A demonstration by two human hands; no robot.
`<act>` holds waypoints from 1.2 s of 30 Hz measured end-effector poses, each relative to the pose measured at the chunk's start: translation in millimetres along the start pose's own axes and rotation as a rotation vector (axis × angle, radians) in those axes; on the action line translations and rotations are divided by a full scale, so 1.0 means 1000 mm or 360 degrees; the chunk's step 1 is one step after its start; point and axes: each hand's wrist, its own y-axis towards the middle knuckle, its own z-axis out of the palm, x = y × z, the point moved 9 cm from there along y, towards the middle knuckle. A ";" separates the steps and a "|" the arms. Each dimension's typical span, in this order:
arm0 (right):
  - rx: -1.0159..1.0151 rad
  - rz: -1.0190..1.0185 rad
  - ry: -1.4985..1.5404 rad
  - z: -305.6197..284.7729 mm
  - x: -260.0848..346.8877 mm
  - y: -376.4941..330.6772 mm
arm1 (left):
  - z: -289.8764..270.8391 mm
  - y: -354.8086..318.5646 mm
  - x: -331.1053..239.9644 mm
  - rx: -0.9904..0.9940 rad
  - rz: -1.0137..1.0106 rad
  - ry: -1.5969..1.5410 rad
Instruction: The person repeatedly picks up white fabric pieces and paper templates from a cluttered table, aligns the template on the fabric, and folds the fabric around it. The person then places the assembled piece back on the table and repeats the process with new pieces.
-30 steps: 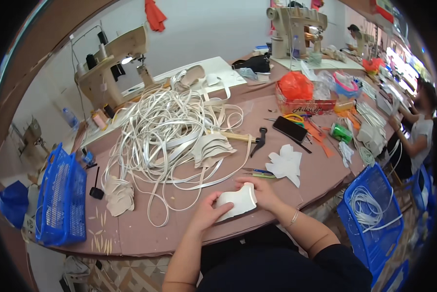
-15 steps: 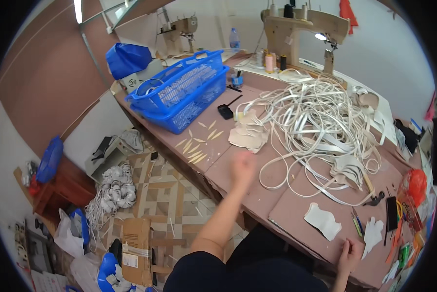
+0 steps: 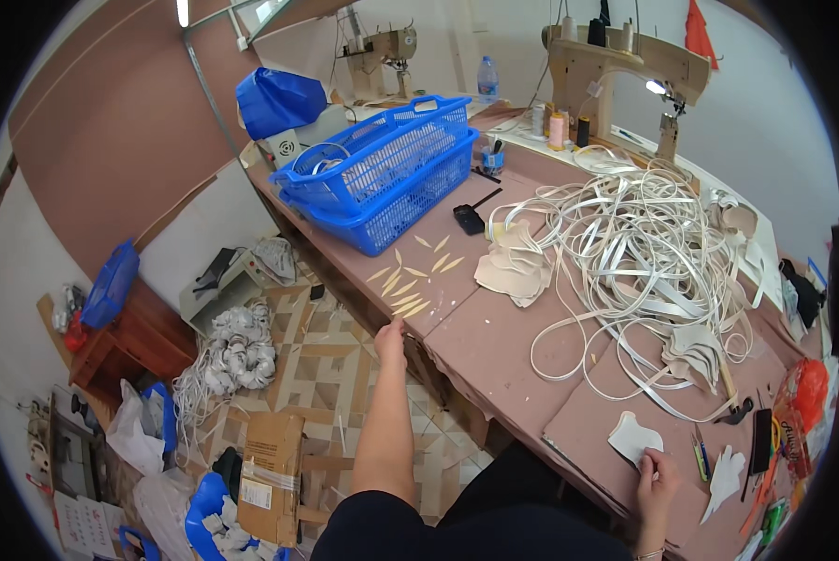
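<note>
Several pale, leaf-shaped slips point(image 3: 413, 307) lie loose on the cloth-covered table. My left hand point(image 3: 390, 343) is at the table's near edge, its fingertips drawn together beside the lowest slips; what they hold, if anything, is too small to make out. At the lower right, my right hand point(image 3: 659, 472) has its thumb and fingers closed on the near edge of a white cut piece point(image 3: 632, 434), which lies on the table. A stack of beige cut pieces point(image 3: 515, 267) rests right of the slips, with a small black brush point(image 3: 469, 219) behind it.
Stacked blue baskets point(image 3: 374, 192) stand at the back left. A large tangle of white straps point(image 3: 639, 252) covers the right of the table. Near it are a hammer point(image 3: 739, 409), pens point(image 3: 701, 458) and a white scrap point(image 3: 723, 479). Behind stands a sewing machine point(image 3: 616, 65).
My left hand has moved left, from near the beige stack to the table edge by the slips. My right hand has come onto the white piece. The view has shifted slightly.
</note>
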 end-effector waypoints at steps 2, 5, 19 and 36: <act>0.0037 0.0046 0.0052 0.004 -0.001 0.001 | 0.003 -0.005 -0.003 -0.0044 0.0054 -0.0074; 0.0069 0.0084 0.0053 0.004 -0.002 -0.002 | 0.002 -0.001 -0.003 -0.0115 0.0174 -0.0145; 0.0015 0.0003 0.0003 -0.001 -0.009 -0.013 | 0.002 0.007 0.007 -0.0272 0.0200 -0.0303; -0.0033 0.1257 0.2402 0.073 -0.015 0.021 | 0.176 -0.437 -0.080 0.1293 0.2425 0.0187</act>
